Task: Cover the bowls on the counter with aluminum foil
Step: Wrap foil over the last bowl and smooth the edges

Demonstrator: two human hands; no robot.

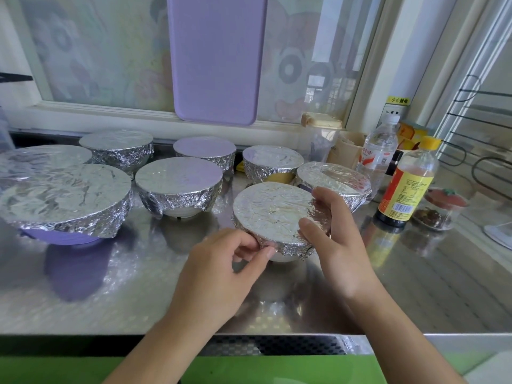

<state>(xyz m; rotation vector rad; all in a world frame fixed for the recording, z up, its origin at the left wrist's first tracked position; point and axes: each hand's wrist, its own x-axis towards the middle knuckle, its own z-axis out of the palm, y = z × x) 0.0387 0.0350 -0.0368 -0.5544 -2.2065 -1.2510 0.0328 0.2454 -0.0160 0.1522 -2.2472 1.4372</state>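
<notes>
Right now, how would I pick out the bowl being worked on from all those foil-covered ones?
Start at the steel counter and look to its front edge, nearest the person. The bowl there stands apart in front of the two rows of wrapped bowls. It is the only one with hands on it: the left hand pinches its foil edge, the right hand curls around its right side.

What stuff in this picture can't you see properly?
- Inside every bowl: head view, foil covers the tops, including the nearest bowl that the left hand and right hand crimp.
- Far-left foil-covered bowl: cut off by the left edge and partly behind the big purple bowl.
- Sauce bottle label: print too small to read.
- Small lidded jar: contents blurred.
</notes>
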